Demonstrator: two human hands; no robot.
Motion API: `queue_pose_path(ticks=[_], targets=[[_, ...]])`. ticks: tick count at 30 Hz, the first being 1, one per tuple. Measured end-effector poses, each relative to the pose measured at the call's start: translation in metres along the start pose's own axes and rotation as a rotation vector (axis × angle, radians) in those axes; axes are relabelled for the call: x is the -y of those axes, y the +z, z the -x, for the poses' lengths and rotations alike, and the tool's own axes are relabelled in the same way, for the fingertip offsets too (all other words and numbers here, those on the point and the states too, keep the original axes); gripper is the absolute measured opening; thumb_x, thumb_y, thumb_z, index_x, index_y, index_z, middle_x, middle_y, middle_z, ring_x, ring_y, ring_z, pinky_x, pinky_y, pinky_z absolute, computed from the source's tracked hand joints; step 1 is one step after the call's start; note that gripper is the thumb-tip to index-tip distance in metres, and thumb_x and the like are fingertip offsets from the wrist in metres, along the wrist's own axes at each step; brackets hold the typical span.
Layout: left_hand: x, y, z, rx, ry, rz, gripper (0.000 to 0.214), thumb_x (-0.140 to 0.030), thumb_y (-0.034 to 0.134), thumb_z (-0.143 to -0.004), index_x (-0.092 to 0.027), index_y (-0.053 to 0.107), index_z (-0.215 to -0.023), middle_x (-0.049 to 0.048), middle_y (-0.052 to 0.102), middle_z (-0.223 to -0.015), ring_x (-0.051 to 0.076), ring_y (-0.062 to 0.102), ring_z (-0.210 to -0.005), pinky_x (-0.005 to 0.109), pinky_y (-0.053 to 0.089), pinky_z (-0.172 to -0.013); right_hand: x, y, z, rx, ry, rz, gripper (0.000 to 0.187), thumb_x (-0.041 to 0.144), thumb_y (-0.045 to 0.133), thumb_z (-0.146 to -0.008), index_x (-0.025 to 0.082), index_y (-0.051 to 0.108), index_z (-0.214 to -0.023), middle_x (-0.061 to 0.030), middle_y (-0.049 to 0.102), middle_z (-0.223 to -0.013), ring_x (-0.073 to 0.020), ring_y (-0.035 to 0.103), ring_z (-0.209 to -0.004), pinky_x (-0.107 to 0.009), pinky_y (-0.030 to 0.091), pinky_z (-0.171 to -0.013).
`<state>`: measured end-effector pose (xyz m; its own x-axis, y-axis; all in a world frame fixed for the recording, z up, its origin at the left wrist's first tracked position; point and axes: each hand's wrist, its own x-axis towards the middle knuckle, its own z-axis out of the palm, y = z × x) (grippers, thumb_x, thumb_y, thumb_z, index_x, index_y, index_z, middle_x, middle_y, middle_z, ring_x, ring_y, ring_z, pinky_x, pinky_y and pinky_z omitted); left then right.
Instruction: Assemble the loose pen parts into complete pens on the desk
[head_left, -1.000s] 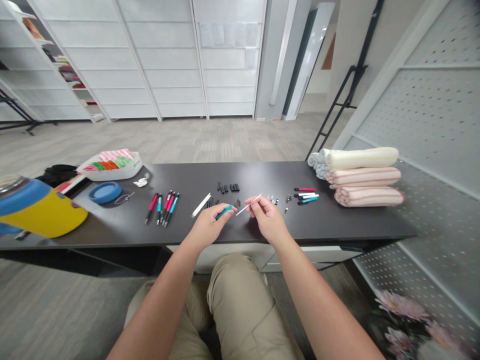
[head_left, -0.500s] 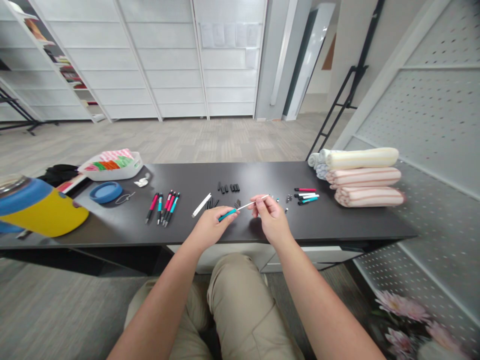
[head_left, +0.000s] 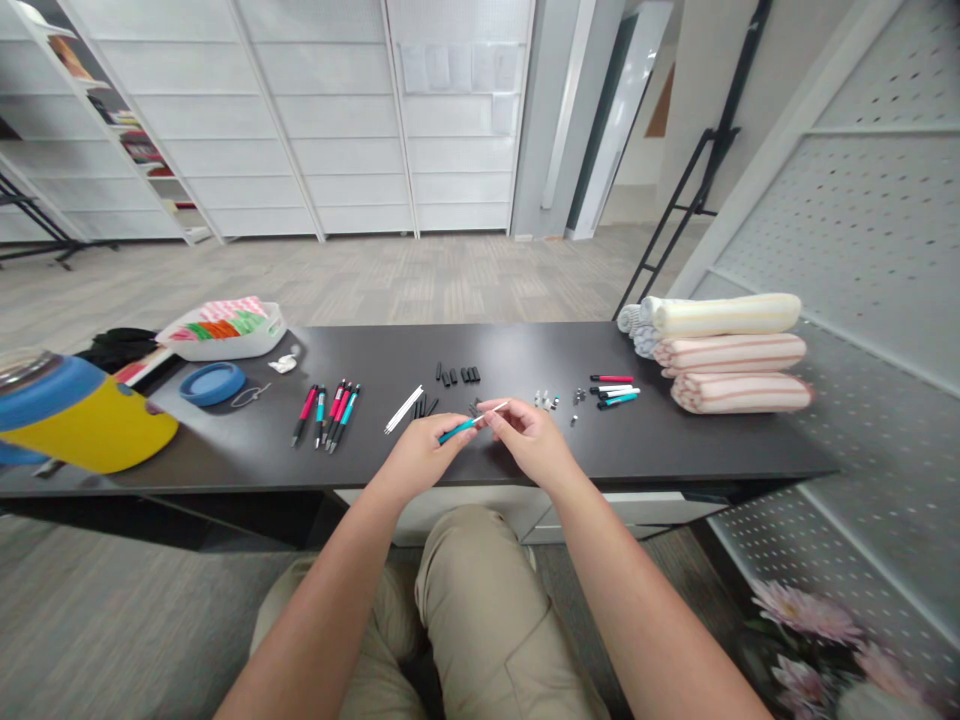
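Glossy plastic pen barrel [head_left: 457,432], matt black tabletop [head_left: 525,350], cloth towels [head_left: 731,353]

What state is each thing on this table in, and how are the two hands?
Left hand: closed around the teal pen barrel.
Right hand: pinching the white refill, its end meeting the barrel.
Assembled pens: lying side by side.
White refills: lying in a loose bundle.
Blue lid: lying flat.
Rolled towels: stacked.

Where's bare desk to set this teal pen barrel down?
Bare dark desk lies right of the right hand, in front of the pen parts and rolled towels; another strip runs behind the black pieces. It's crowded around the pens and white refills.
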<state>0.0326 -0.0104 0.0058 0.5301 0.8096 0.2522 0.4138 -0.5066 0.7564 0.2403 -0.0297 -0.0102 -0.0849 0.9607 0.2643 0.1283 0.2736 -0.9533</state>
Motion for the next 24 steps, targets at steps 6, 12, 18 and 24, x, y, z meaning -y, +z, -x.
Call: queue_pose_path(ticks=[6, 12, 18, 24], targets=[[0.0018, 0.0003, 0.0003, -0.003, -0.01, 0.007, 0.031, -0.043, 0.053, -0.104, -0.023, 0.077, -0.11, 0.0033, 0.079, -0.111, 0.022, 0.071, -0.101, 0.03, 0.05, -0.088, -0.0014, 0.0004, -0.0008, -0.016, 0.031, -0.061, 0.029, 0.05, 0.07, -0.092, 0.021, 0.071, -0.097, -0.0043, 0.078, -0.09, -0.0176, 0.068, -0.08, -0.029, 0.05, -0.073], [0.0006, 0.0007, 0.0002, -0.003, -0.006, -0.006, 0.034, -0.045, 0.052, -0.104, -0.023, 0.077, -0.109, 0.0043, 0.079, -0.11, 0.023, 0.071, -0.1, 0.031, 0.05, -0.087, -0.0005, -0.0019, -0.0006, -0.013, 0.049, -0.043, 0.03, 0.05, 0.068, -0.095, 0.021, 0.074, -0.094, -0.0033, 0.077, -0.088, -0.0161, 0.063, -0.075, -0.028, 0.046, -0.07], [0.0014, 0.0005, 0.0005, -0.004, 0.012, 0.003, 0.029, -0.041, 0.054, -0.104, -0.023, 0.077, -0.107, 0.003, 0.079, -0.108, 0.022, 0.071, -0.099, 0.03, 0.05, -0.087, -0.001, -0.0022, 0.0, 0.011, 0.026, -0.036, 0.029, 0.049, 0.069, -0.095, 0.021, 0.074, -0.094, -0.0034, 0.076, -0.088, -0.0175, 0.065, -0.079, -0.029, 0.047, -0.072], [0.0009, 0.0002, 0.0011, 0.007, 0.0, 0.011, 0.029, -0.04, 0.055, -0.104, -0.023, 0.077, -0.111, 0.0033, 0.079, -0.116, 0.022, 0.071, -0.106, 0.03, 0.05, -0.093, -0.0014, -0.0021, 0.0011, -0.024, -0.007, 0.024, 0.024, 0.046, 0.071, -0.094, 0.022, 0.075, -0.096, -0.0034, 0.078, -0.089, -0.0186, 0.066, -0.079, -0.03, 0.047, -0.073]])
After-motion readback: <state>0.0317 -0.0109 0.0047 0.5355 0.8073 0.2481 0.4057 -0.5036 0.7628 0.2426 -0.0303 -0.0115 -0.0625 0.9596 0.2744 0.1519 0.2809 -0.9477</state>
